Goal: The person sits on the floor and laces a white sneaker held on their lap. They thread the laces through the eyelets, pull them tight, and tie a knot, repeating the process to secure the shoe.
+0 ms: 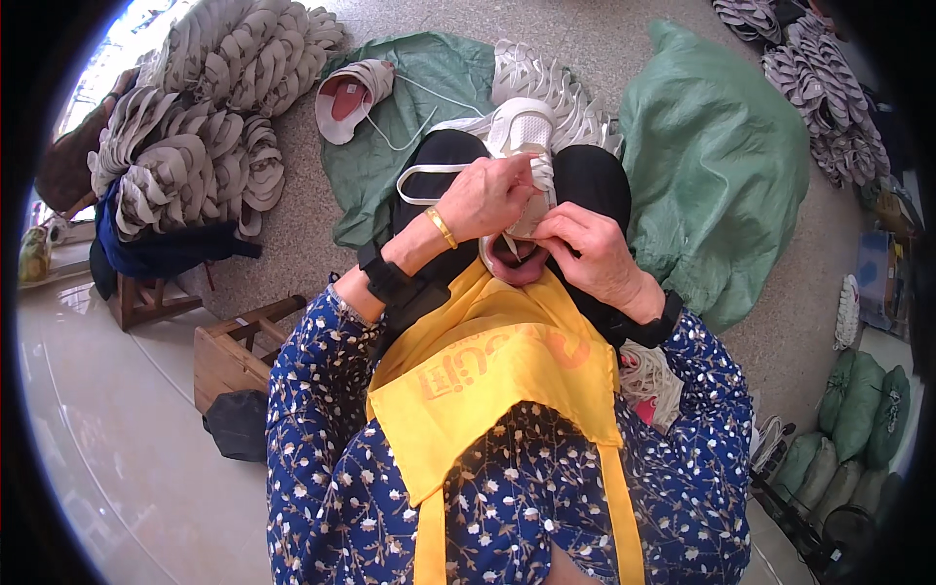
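A white shoe upper [524, 124] with a pink lining lies between my knees, its toe pointing away from me and its opening toward my yellow apron [487, 351]. My left hand [487, 195] is closed over the lacing area, thumb and fingertips pinched at a white shoelace. A loop of the shoelace [429, 170] hangs out left of that hand. My right hand [592, 255] pinches the upper's edge near the ankle opening; whether it also grips a lace end is hidden by the fingers.
Left, bundles of grey-white shoe parts [195, 161] rest by a wooden stool [234, 361]. A loose upper [351, 102] lies on a green sack [429, 68], with a row of white uppers [546, 78] beyond my knees. A full green sack [717, 175] stands right, near more bundles [829, 97].
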Demonstrator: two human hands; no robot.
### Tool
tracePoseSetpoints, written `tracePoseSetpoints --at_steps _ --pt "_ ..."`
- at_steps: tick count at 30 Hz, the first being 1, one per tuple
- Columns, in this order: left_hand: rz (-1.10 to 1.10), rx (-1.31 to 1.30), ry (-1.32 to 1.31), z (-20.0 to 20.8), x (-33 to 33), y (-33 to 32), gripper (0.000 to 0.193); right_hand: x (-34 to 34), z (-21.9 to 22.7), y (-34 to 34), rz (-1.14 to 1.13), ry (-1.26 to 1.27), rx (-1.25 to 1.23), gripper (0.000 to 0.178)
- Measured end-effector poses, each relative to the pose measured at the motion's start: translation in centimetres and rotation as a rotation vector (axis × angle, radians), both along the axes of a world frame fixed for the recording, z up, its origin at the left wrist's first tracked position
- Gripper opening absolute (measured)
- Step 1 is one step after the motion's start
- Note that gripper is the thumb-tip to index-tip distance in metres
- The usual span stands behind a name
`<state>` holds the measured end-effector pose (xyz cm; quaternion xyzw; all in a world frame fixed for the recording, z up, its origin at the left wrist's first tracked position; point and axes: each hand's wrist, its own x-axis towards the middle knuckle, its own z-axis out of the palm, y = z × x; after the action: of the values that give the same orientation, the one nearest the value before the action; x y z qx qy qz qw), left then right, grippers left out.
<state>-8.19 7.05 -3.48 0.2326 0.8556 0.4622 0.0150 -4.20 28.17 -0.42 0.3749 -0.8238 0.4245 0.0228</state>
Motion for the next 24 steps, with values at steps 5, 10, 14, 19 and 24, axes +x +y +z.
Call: tracePoseSetpoints --at_steps 5,10,14,19,24 --pt "0.013 -0.063 -0.082 0.5 0.0 -0.3 0.014 -0.9 1.0 0.0 -0.122 -0.133 -0.023 0.009" --pt "0.159 -0.138 0.01 -0.3 0.5 0.7 0.01 -2.1 -0.1 -0.7 -0.227 0.038 0.07 0.008" --pt "0.22 -0.186 0.003 0.1 0.9 1.1 0.009 -2.6 -0.6 -0.9 -0.272 -0.018 0.092 0.008" --pt "0.276 -0.221 0.009 0.1 1.0 1.6 0.01 -2.8 -1.0 -1.1 -0.307 -0.102 0.089 0.01" --pt "0.334 -0.213 -0.016 0.3 1.1 1.6 0.02 -2.9 -0.5 -1.2 -0.3 -0.108 0.086 0.009"
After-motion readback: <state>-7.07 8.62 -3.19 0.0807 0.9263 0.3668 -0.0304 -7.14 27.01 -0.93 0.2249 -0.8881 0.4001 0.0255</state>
